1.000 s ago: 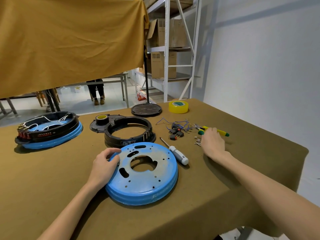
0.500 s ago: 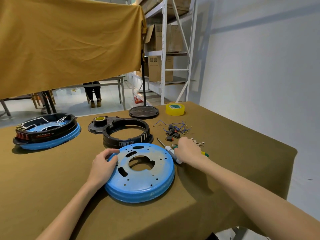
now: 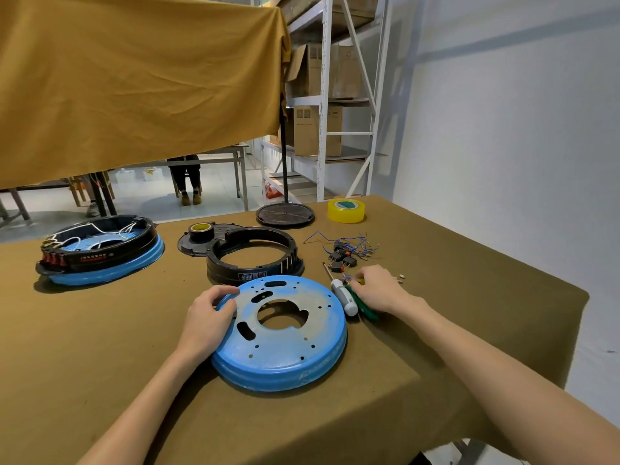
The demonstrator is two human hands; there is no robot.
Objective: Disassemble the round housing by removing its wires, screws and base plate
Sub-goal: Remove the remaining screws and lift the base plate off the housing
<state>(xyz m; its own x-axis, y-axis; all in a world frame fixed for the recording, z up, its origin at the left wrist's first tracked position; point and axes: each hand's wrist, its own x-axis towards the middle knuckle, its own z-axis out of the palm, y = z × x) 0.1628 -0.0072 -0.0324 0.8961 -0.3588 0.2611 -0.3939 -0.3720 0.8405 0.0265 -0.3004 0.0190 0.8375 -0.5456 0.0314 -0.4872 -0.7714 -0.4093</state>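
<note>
A blue round base plate (image 3: 295, 347) lies flat on the cloth-covered table, separate from the black ring housing (image 3: 235, 266) just behind it. My left hand (image 3: 208, 317) grips the plate's left rim, fingers curled over the edge. My right hand (image 3: 379, 290) rests to the right of the plate, fingers curled round a green-handled tool (image 3: 367, 312). That tool lies beside a white-handled screwdriver (image 3: 344, 297). Removed blue wires and small black switches (image 3: 349, 251) sit in a pile beyond my right hand.
A second housing (image 3: 100, 253), still assembled with white wires on its blue plate, stands far left. A black cover with a tape roll (image 3: 201, 231), a round stand base (image 3: 285, 214) and yellow tape (image 3: 346, 211) line the back. Loose screws (image 3: 401, 278) lie near the right edge.
My right hand has come back from the far right, bringing the green-handled tool to the screwdriver beside the blue plate. My left hand has stayed on the plate's rim.
</note>
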